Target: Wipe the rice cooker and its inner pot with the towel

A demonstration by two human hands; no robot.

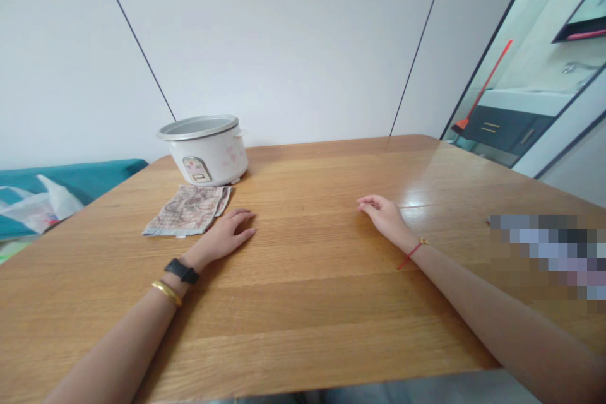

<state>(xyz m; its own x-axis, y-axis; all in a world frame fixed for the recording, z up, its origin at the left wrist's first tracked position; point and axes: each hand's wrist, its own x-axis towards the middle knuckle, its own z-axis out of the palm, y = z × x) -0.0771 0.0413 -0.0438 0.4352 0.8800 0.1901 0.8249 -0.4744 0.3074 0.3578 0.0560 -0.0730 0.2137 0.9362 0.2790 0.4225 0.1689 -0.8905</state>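
At back left of the wooden surface [303, 303]: rice cooker [208, 154], white, upright, open-topped, faint pink print on its side. Control plate [196, 168] faces forward; markings too small to read. Patterned cloth [182, 211], folded, lies flat just in front of the cooker, partly between it and the left hand [230, 233]. Small white tag [180, 237] at the cloth's near edge, not legible.

Left hand: palm down, fingers loosely spread, thumb apart, just beside the cloth; contact with it cannot be told. Black wristband [182, 271] and gold bangle [166, 293] on that arm.

Right hand [382, 216]: well apart from the cooker, fingers loosely curled, thumb near the fingertips; cannot tell whether they meet. Red cord [408, 259] at the wrist.

Surroundings: pixelated item [553, 259] at the surface's right side, identity hidden. White wall [293, 44] behind the surface. Off the left edge, white plastic bag [61, 202] against teal upholstery [111, 172]. Through the doorway at right, red-handled broom [488, 85], dark cabinet [502, 127] and tap [575, 67].
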